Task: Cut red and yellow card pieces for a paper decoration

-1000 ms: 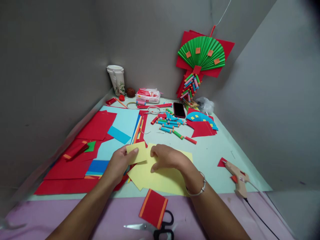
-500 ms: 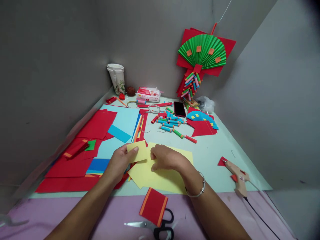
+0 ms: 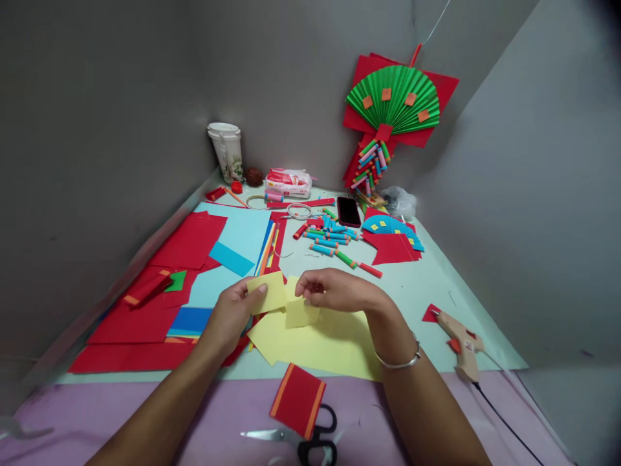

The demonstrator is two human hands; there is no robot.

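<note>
My left hand (image 3: pixel 239 309) is closed on a small yellow paper piece (image 3: pixel 270 292), the thumb on top. A second small yellow paper square (image 3: pixel 301 317) lies over a large yellow sheet (image 3: pixel 334 346), just below my right hand (image 3: pixel 337 289). That hand has its fingers loosely curled, with a gap between thumb and fingertips, and a bracelet on the wrist. Its thumb overlaps the square's top edge in view; whether it touches I cannot tell. Nearer me is a red paper piece with orange edges (image 3: pixel 297 401), partly covering black-handled scissors (image 3: pixel 317 443).
At right lies a glue gun (image 3: pixel 466 346) with its cord. Red sheets (image 3: pixel 140 323) and blue paper lie at left. Several small paper rolls (image 3: pixel 334 239), a phone (image 3: pixel 348 211), a cup (image 3: pixel 227 152) and a wipes pack (image 3: pixel 288 183) are behind. A green paper fan (image 3: pixel 395 100) hangs at back.
My right hand has lifted slightly and shifted right, and the small yellow square below it has come into view. My left hand has barely moved with its yellow piece.
</note>
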